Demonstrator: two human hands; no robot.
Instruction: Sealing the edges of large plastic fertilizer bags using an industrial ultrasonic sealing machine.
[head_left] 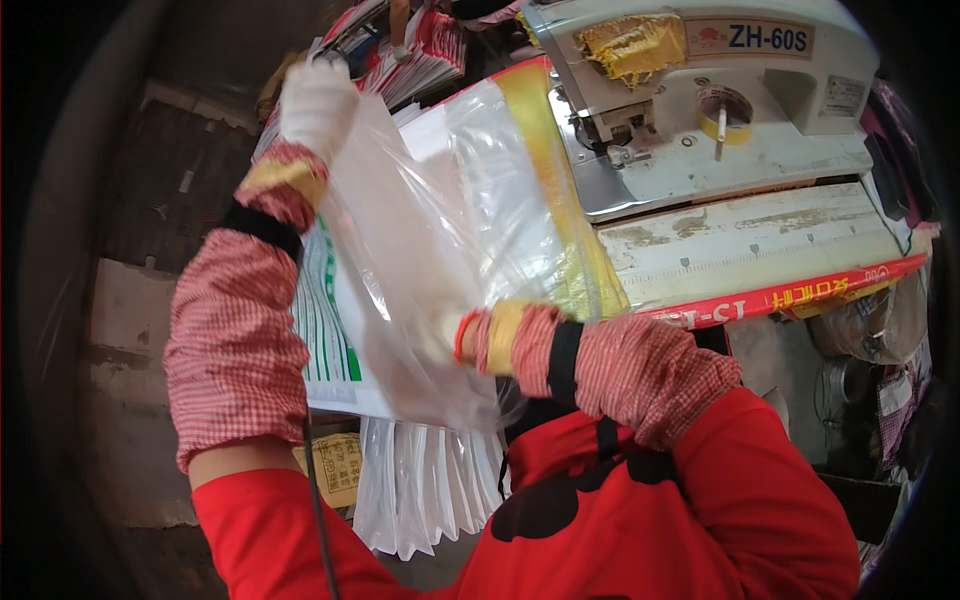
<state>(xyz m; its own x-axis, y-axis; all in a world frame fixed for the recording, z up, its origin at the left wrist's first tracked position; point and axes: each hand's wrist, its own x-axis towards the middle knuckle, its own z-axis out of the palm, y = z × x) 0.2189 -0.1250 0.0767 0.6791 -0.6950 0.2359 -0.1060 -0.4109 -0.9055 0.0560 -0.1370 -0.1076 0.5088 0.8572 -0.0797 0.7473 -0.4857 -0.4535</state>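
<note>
My left hand, in a white knitted glove, is at eleven o'clock, its fingers curled tight on the upper edge of a clear, limp plastic film. The film stretches down across the middle towards six o'clock, over flat white sacks with green stripes. My right hand, near the centre, meets the film lower down; it is blurred, so I cannot tell how far its fingers are open. A pale metal sewing machine stands at two o'clock.

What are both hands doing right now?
Left hand: closed, apparently holding the clear plastic.
Right hand: at the plastic, too blurred to tell open or closed.
</note>
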